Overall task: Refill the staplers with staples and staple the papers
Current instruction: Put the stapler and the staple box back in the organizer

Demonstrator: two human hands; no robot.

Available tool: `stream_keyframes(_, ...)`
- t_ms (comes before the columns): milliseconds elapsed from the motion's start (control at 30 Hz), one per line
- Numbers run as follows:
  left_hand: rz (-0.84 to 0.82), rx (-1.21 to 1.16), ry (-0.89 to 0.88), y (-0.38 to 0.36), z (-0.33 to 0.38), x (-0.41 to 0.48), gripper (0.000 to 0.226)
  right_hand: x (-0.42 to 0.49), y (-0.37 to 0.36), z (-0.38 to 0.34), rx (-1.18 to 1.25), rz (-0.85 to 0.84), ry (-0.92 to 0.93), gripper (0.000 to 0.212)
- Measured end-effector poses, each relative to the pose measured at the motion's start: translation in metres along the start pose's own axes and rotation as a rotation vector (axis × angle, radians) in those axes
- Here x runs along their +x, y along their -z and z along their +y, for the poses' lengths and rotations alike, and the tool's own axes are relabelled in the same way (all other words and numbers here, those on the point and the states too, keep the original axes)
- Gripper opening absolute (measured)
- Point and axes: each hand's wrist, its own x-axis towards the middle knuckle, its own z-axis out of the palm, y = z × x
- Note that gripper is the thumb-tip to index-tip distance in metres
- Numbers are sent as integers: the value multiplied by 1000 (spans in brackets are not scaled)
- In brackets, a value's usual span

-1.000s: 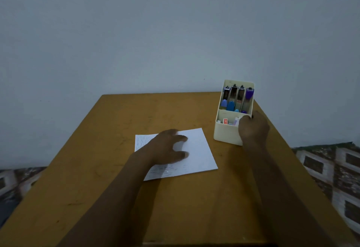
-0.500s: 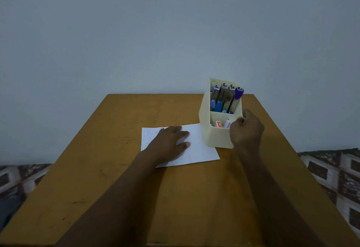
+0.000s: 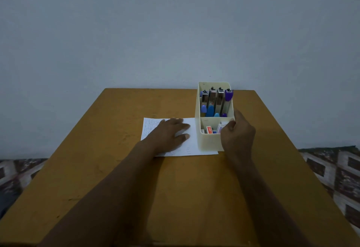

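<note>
The left hand (image 3: 169, 135) lies flat with fingers straight, pressing the papers (image 3: 151, 128) onto the tabletop (image 3: 116, 168); the right hand (image 3: 238, 137) grips the near right corner of a cream organiser (image 3: 208, 141), thumb hooked over its rim; the organiser overlaps the papers' right edge; 4 staplers (image 3: 215, 100) stand upright in its rear compartment; staple boxes (image 3: 209, 129) sit in the front one.

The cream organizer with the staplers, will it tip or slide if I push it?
Likely top-heavy: the staplers stand on end in its tall rear compartment, so a high push may tip the organizer. Pushed low, it probably slides as one rigid piece. Its base seems to overlap the paper, which could drag along.
</note>
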Motion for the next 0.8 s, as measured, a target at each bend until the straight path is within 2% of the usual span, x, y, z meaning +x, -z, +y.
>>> stream_keyframes(133,33,24,-47,-6,-6,-2,46,0,-1,3,9,13,-6,46)
stream_keyframes(267,57,147,-112,-7,-7,-7,46,-3,-4,11,17,43,20,35)
stream_keyframes(333,106,159,-113,-7,-9,-9,47,-8,-4,8,30,112,119,37)
stream_keyframes(433,250,158,-103,-6,-9,-15,45,-16,-6,-4,-21,255,360,37)
stream_keyframes(500,344,158,-88,-4,-8,-23,42,-25,-9,-16,-3,199,446,32)
stream_keyframes(567,417,156,-49,-3,-9,-31,36,-38,-17,-23,24,62,478,26)
stream_keyframes(633,438,138,13,-1,-11,-41,33,-50,-27,-25,-20,-36,509,22)
stream_keyframes(800,427,127,123,-7,-13,-69,36,-62,-36,-27,-124,-78,645,20)
